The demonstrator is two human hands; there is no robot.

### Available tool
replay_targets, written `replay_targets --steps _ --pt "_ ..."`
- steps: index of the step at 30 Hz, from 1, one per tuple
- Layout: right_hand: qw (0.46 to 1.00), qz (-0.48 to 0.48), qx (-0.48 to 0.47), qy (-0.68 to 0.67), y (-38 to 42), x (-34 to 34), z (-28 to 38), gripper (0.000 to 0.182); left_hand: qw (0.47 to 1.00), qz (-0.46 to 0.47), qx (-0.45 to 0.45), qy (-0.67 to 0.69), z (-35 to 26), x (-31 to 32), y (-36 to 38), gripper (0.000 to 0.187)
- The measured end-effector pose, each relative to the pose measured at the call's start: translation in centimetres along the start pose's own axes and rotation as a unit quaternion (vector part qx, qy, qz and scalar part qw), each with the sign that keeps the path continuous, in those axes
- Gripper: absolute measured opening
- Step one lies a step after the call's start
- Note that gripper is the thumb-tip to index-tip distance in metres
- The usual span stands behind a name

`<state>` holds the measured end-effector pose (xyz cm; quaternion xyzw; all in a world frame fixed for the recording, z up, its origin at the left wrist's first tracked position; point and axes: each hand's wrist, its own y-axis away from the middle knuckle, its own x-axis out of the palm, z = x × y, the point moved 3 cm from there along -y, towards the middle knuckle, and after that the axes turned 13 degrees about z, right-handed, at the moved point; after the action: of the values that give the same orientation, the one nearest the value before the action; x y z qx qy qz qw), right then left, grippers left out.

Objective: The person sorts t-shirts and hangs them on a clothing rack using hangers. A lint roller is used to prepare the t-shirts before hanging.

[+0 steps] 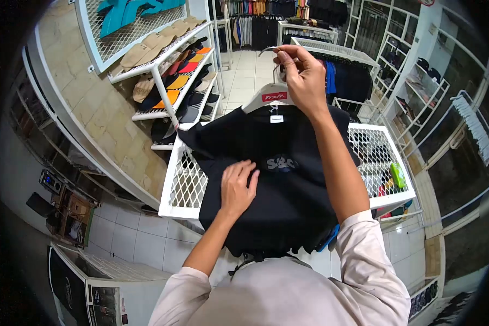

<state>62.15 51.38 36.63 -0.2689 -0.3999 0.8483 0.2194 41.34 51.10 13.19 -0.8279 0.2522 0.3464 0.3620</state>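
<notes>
A black T-shirt (pixel 288 190) with a grey print on its chest hangs on a white hanger (pixel 255 101) with a red label. My right hand (pixel 300 76) pinches the hanger by its metal hook, above the shirt's neck. Flat on the shirt's front, left of the print, lies my left hand (pixel 238 187), fingers stretched out. Under and behind the shirt is a white mesh-topped table (pixel 180 211). A small white tag (pixel 276 119) shows at the collar.
Shelves of caps (pixel 171 98) stand at the left. A green packet (pixel 397 175) is at the table's right end. Clothes racks (pixel 250 30) fill the back, and a white rack with shelves (pixel 418 89) stands at the right. Tiled floor (pixel 239 79) shows between the racks.
</notes>
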Motion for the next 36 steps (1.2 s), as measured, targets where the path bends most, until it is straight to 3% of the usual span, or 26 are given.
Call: replay_targets --steps 2,5,9,10,12,14,16,18,24,30,36 --pt "0.999 0.017 -0.026 -0.009 1.5 0.0 3.3 0.015 0.972 -0.190 0.094 -0.096 -4.3 -4.9 -0.5 0.035" --pt "0.998 0.024 -0.042 -0.034 3.8 0.1 7.5 0.014 0.939 -0.286 0.094 -0.165 -7.9 -10.4 -0.6 0.061" --pt "0.996 0.049 -0.064 -0.047 5.9 0.7 12.6 0.015 0.982 -0.147 0.069 -0.094 -8.8 -13.3 0.1 0.041" --pt "0.995 0.054 -0.066 -0.051 6.4 0.7 13.6 0.015 0.982 -0.151 0.065 -0.096 -8.9 -13.8 1.1 0.041" --pt "0.984 -0.014 -0.141 0.105 7.6 0.7 16.2 0.016 0.981 -0.146 0.029 -0.125 -9.6 -15.5 2.9 0.037" --pt "0.980 -0.046 -0.173 0.090 9.6 1.5 17.2 0.017 0.972 -0.175 0.008 -0.159 -10.5 -17.8 5.4 0.034" --pt "0.996 0.026 -0.061 0.062 13.0 2.8 18.8 0.013 0.953 -0.219 -0.018 -0.208 -11.4 -20.1 8.5 0.031" --pt "0.989 0.111 -0.086 0.038 16.0 5.2 18.0 0.010 0.944 -0.232 -0.063 -0.228 -12.5 -21.8 11.6 0.032" --pt "0.974 0.167 -0.147 0.047 21.4 11.0 20.9 0.027 0.892 -0.271 -0.157 -0.326 -17.0 -23.8 19.5 0.034" --pt "0.953 0.267 -0.137 0.042 26.9 12.7 23.8 0.027 0.836 -0.279 -0.303 -0.361 -20.4 -20.9 26.6 0.034" --pt "0.903 0.392 -0.171 -0.049 34.8 16.8 28.2 0.035 0.763 -0.300 -0.439 -0.367 -23.7 -18.5 35.1 0.027"
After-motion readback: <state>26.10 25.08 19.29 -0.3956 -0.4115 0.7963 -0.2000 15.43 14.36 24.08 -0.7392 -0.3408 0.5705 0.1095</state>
